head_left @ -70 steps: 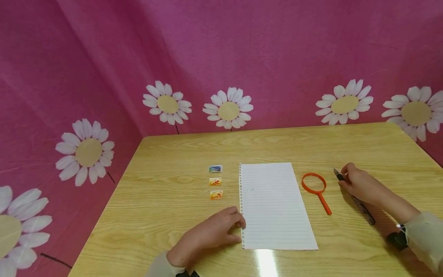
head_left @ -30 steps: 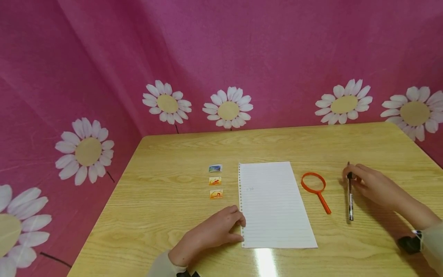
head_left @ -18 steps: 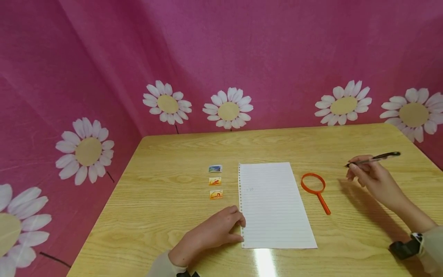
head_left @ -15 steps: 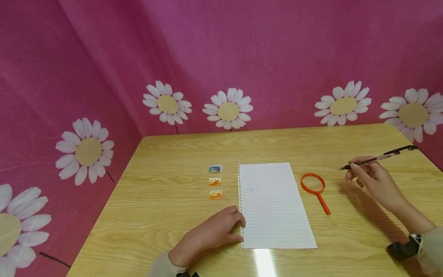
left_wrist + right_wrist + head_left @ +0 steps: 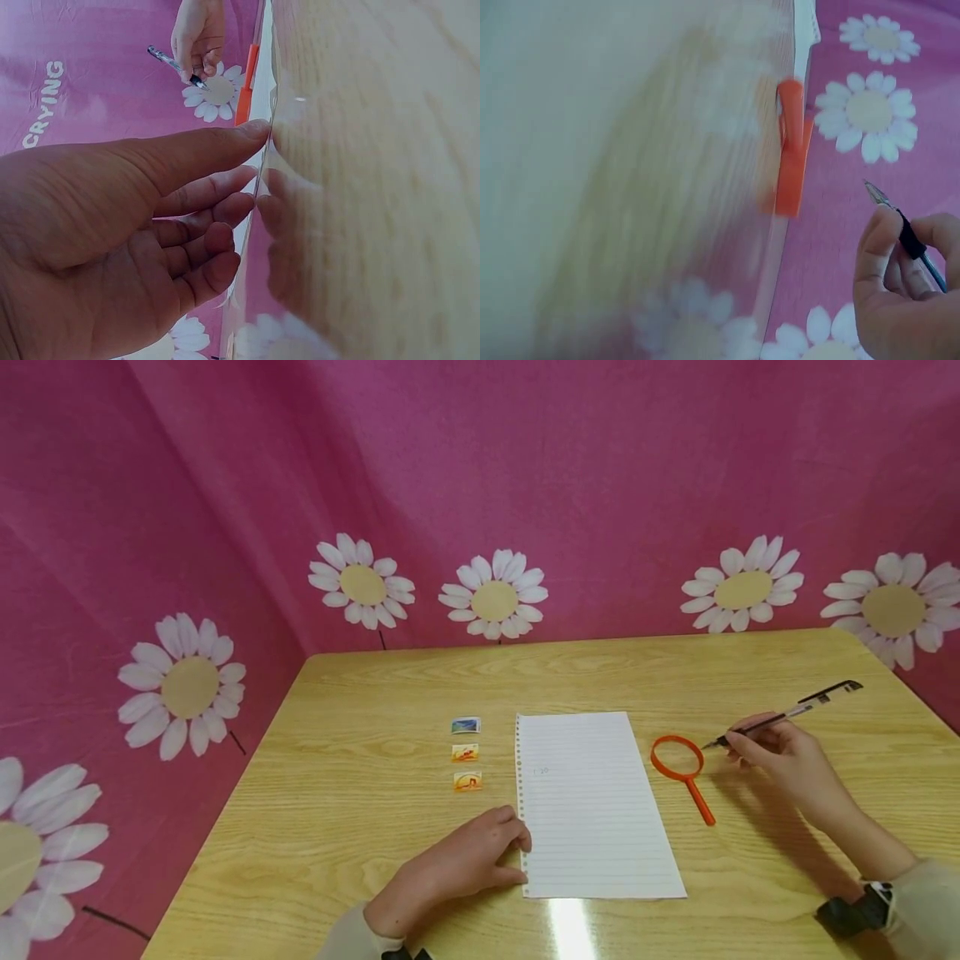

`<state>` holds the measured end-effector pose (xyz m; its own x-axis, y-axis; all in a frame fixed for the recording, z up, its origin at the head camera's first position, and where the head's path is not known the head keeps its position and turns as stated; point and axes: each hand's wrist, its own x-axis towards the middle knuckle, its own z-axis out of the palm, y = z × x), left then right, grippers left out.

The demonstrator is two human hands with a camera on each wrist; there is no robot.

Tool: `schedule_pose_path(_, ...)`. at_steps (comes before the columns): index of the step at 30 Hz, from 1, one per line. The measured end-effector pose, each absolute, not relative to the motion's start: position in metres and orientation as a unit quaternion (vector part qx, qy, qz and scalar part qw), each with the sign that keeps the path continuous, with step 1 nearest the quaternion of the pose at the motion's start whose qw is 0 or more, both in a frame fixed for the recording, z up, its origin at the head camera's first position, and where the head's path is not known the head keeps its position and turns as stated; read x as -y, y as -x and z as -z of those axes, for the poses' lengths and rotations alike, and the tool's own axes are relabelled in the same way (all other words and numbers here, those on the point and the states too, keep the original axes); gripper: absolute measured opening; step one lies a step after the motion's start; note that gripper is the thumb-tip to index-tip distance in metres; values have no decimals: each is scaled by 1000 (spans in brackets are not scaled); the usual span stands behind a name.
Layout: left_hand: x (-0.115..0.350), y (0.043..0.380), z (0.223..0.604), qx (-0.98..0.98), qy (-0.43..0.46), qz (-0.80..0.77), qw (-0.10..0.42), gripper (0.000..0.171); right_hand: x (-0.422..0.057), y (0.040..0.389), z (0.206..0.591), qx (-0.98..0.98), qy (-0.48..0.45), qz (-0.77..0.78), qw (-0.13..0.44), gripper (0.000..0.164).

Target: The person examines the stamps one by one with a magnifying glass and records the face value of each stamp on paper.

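Note:
My right hand pinches a black gel pen between thumb and fingers, above the table at the right. The tip of the pen points left, close to the magnifying glass's ring in the head view. In the right wrist view the metal tip and dark grip of the pen stick out past the thumb. At the left edge of a lined sheet of paper, my left hand rests its fingertips and thumb, holding nothing. Small handwritten marks show on the sheet's upper left.
An orange-red magnifying glass lies between the sheet and my right hand. Left of the paper, three small stamp-like pictures form a column on the wooden table. A pink curtain with daisies hangs behind.
My right hand has lifted the pen off the table, turned it so its tip points left, and then moved left and slightly down towards the magnifying glass. My left hand stays in place.

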<state>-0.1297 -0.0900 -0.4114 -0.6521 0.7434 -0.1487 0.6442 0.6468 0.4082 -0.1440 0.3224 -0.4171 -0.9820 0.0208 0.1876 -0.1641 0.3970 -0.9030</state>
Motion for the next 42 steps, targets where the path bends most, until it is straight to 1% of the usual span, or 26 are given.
schedule_pose_path(4,91,130,412,-894,-388,-163,154,25,-307,143,417,827,-37,-559,50,10)
schedule_pose_path(9,91,130,411,-893,-387,-165,156,25,-284,143,415,826,-44,-562,21,6)
schedule_pose_path(14,92,130,412,-891,-389,-172,160,25,-263,145,412,821,-47,-569,-4,17)
schedule_pose_path(18,92,131,413,-889,-392,-174,160,25,-248,148,413,805,-56,-591,-12,27)
schedule_pose_path(21,92,132,414,-890,-391,-173,161,25,-237,149,413,801,-58,-596,-11,29)
schedule_pose_path(26,91,132,414,-891,-389,-171,161,25,-221,152,413,804,-53,-592,-15,27)
schedule_pose_path(36,91,134,414,-892,-387,-168,164,25,-195,161,414,816,-57,-574,-42,25)
schedule_pose_path(42,91,134,414,-890,-383,-175,174,25,-186,166,416,810,-48,-583,-52,24)
